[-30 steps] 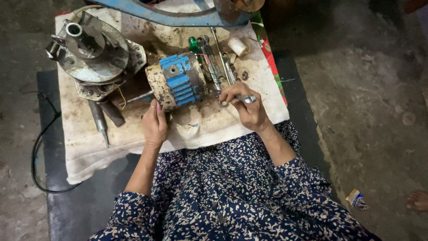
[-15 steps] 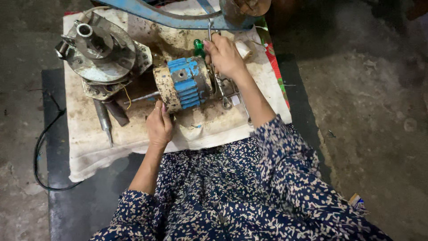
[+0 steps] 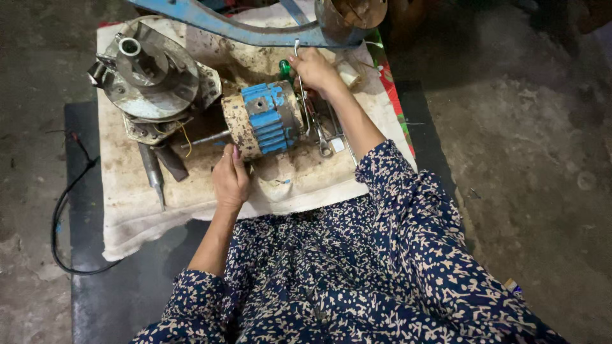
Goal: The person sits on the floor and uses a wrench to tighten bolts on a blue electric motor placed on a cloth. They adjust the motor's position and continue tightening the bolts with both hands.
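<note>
Motor's apart on the stained cloth (image 3: 191, 197): left hand (image 3: 231, 179) braces the blue motor body (image 3: 264, 120) lying on its side, right hand (image 3: 313, 69) closing its grip on a thin metal tool (image 3: 298, 52) beyond it, round end housing (image 3: 153, 79) off alongside, reassembly undone.

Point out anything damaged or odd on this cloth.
The blue motor lies on its side, its paint chipped and its end rusty. The cloth beneath is heavily stained. Loose metal tools lie scattered beside it.
</note>
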